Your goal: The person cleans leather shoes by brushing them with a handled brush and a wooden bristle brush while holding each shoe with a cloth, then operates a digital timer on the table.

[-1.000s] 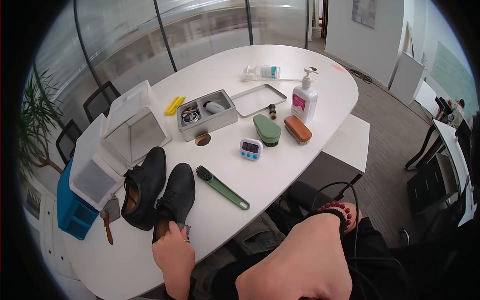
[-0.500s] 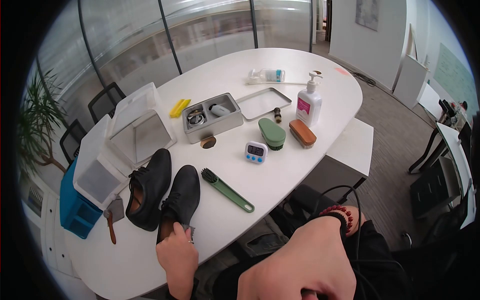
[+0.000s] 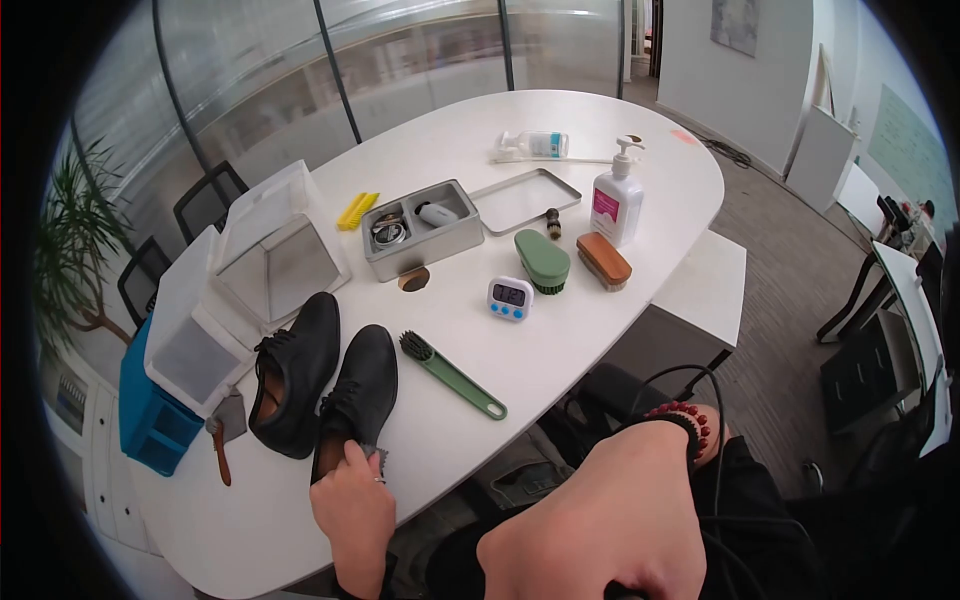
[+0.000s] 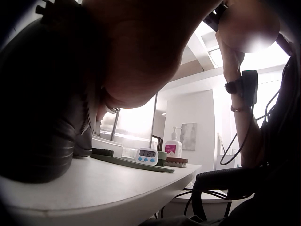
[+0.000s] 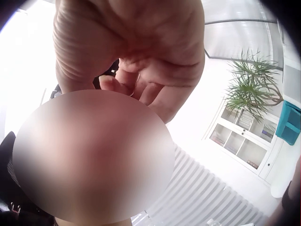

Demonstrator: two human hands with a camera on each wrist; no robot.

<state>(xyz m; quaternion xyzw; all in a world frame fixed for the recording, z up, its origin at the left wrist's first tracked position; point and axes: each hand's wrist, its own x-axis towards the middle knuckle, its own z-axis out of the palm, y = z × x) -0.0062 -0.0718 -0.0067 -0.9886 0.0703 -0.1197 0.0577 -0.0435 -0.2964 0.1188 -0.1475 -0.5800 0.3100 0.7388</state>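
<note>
My left hand (image 3: 355, 510) is at the heel end of the nearer black leather shoe (image 3: 364, 385), pinching a grey cloth (image 3: 377, 461) with zigzag edges over its collar. In the left wrist view the cloth's toothed edge (image 4: 87, 115) hangs beside the dark shoe. Another black lace-up shoe (image 3: 310, 360) stands to its left. My right hand (image 3: 600, 515) is raised close to the head camera, back of the hand showing. In the right wrist view its fingers (image 5: 153, 94) curl by a small dark part (image 5: 110, 70); I cannot tell whether they grip it.
Right of the shoes lies a green long-handled brush (image 3: 452, 375). Beyond are a timer (image 3: 510, 298), a green brush (image 3: 542, 257), a wooden brush (image 3: 604, 260), a pump bottle (image 3: 616, 200) and a metal tin (image 3: 423, 240). Clear boxes (image 3: 205, 345) and a wooden-handled tool (image 3: 221, 455) stand left.
The head view has shifted slightly. A dark gap now shows between the right hand's fingers at the bottom edge. The left hand stays with the cloth at the shoe.
</note>
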